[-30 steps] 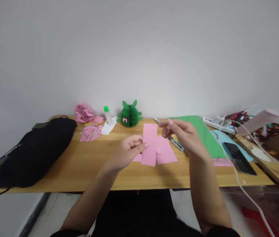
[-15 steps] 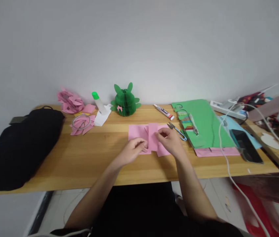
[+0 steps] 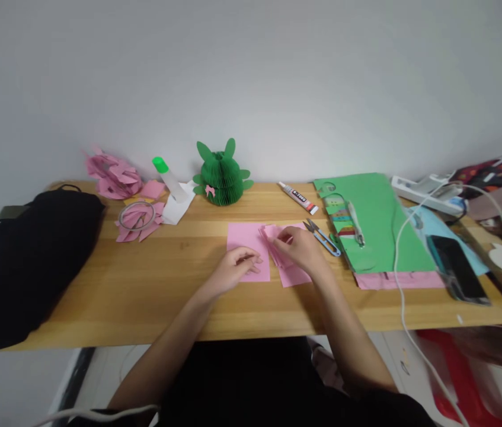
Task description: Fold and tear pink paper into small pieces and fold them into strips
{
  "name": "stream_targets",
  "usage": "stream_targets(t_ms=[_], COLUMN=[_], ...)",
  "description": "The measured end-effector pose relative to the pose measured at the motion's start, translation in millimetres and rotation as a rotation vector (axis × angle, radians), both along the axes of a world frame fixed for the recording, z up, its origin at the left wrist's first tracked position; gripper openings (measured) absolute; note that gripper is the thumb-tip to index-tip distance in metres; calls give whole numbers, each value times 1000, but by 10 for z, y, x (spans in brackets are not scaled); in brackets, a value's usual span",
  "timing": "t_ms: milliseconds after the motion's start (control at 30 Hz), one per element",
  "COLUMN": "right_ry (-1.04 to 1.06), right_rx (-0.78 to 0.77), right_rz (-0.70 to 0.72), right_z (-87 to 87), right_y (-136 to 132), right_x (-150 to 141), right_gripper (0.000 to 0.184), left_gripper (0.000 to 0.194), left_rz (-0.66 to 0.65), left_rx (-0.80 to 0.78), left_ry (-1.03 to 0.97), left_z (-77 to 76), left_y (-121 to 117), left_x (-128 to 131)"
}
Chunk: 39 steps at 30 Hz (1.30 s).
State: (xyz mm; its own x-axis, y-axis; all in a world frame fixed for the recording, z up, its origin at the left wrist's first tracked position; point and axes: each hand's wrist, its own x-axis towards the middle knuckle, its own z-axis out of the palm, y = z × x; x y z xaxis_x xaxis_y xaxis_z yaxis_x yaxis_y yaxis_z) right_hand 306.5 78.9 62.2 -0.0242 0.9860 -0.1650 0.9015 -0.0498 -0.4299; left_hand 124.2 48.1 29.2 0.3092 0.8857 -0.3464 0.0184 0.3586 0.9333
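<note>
My right hand [image 3: 300, 249] pinches a narrow layered piece of pink paper [image 3: 272, 237] between thumb and fingers. It is tilted, with several edges showing at its top. Under it and to the right, part of another pink sheet [image 3: 294, 276] lies on the table. My left hand [image 3: 234, 270] is open and holds nothing, its fingers loosely curved above the lower part of a flat pink sheet [image 3: 244, 235]. Just right of my right hand lie small blue-handled thread snips [image 3: 324, 238], and beyond them a glue tube [image 3: 297, 197].
A green paper figure [image 3: 221, 179], a glue stick [image 3: 169, 179] and pink scraps [image 3: 115, 177] stand along the wall. A black bag [image 3: 32, 261] covers the table's left end. Rightward are a green folder [image 3: 375, 225], a phone [image 3: 457, 270], a power strip [image 3: 428, 193] and a white cable [image 3: 397, 267].
The pink piece in my right hand was upright and flat across the sheets; now it is tilted and bunched under my right fingers. My left hand has moved slightly left, its fingers straighter. The view shifted slightly.
</note>
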Motion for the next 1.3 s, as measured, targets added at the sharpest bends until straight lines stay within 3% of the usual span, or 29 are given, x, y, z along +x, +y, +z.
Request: stream_targets(t_ms=[233,533,833,1100,1300], right_ry=[-99,-106,124,304,504], right_rx=[43,62,85,114,150], right_rz=[-4,-31,-131,-152,-98], right_z=[-76,-120,-186,-236,-334], right_y=[-95,-142,-107,-61,-43], right_x=[-117,-236,-39,107,124], right_gripper=[53,44,39,34,36], left_gripper=[17,18,15,32,9], left_rz=[96,132,160,127,120], left_rx=[-46,-71,-121,-230,-255], left_ry=[-32,-64,-78,-175,-178], left_z=[23,23,17,154,107], left_y=[4,-2,5,101,379], left_x=[-14,-42,-43,172,468])
